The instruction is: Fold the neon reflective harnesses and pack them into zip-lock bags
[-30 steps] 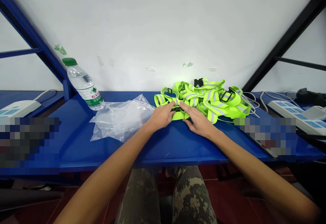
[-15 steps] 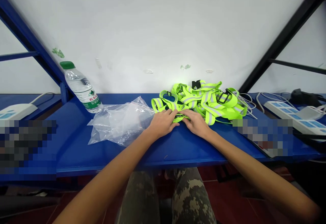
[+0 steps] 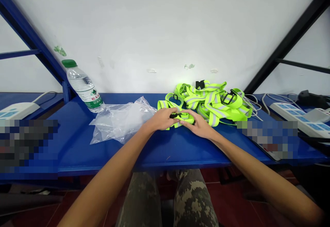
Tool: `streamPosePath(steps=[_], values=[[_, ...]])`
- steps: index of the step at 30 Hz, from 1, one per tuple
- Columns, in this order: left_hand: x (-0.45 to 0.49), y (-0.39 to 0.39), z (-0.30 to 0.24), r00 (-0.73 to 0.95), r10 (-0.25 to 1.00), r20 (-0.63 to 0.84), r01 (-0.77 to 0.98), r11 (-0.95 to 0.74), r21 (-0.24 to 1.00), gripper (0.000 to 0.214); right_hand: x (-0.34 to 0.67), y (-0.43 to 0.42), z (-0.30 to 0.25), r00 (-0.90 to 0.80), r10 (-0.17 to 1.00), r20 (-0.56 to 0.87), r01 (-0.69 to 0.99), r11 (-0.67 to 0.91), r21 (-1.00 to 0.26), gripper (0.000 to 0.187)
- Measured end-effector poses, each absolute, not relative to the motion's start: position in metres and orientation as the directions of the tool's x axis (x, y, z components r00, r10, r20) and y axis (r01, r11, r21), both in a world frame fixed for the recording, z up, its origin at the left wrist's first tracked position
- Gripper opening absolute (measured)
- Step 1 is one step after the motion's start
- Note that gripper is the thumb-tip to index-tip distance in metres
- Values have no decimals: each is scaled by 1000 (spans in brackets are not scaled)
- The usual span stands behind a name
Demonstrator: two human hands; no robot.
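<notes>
Between my two hands is a folded bundle of neon-yellow reflective strap (image 3: 186,116) with a silver stripe. My left hand (image 3: 165,118) is closed on its left end, where a black buckle (image 3: 175,116) shows between thumb and fingers. On the right end, my right hand (image 3: 197,123) curls its thumb and fingers round the folds. Directly behind lies a tangled heap of the same reflective straps (image 3: 215,105) with black buckles. A loop of strap extends from behind my left hand toward this heap; whether it joins the held bundle I cannot tell.
Clear plastic bags (image 3: 121,120) lie left of my hands on the blue table (image 3: 165,151). A water bottle (image 3: 87,91) with a green cap stands behind them. Power strips (image 3: 301,117) and white cables are at the right, another power strip (image 3: 19,111) at the left. A white wall closes the back.
My hands have turned the folded strap up, so its folds and black buckle now show between them. The right hand's thumb and fingers have spread wider round it. The view has shifted slightly.
</notes>
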State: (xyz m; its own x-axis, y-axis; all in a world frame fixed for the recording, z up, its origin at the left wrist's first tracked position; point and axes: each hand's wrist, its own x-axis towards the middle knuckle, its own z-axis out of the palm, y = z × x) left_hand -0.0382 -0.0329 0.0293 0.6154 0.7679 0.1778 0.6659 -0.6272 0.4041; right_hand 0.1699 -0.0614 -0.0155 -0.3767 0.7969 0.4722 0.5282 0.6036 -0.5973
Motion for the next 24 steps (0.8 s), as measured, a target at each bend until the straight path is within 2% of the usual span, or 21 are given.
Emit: streamPosePath(steps=[4, 7, 9, 12, 14, 17, 21, 24], values=[[-37, -25, 31, 628, 767, 134, 630, -601, 492, 26, 168, -56, -18, -255, 899, 357, 543, 439, -716, 40], [-34, -26, 27, 587, 785, 198, 641, -601, 477, 34, 165, -51, -19, -220, 897, 383, 489, 441, -753, 36], [-30, -33, 23, 507, 803, 313, 696, -596, 400, 42, 162, -48, -18, -189, 897, 399, 470, 440, -765, 34], [-21, -45, 18, 414, 783, 464, 828, -536, 166, 46, 160, -46, -16, -150, 912, 382, 468, 406, -785, 33], [-15, -50, 17, 420, 784, 458, 870, -491, 40, 46, 158, -45, -15, -148, 920, 362, 463, 388, -797, 33], [-13, -49, 17, 437, 829, 349, 879, -476, 31, 44, 157, -46, -17, -166, 926, 338, 479, 375, -793, 31], [-16, -37, 19, 472, 836, 280, 852, -514, 98, 38, 154, -52, -22, -184, 885, 428, 571, 451, -686, 34], [-18, -28, 18, 500, 830, 248, 836, -538, 113, 38, 152, -62, -22, -241, 779, 579, 719, 544, -433, 36]])
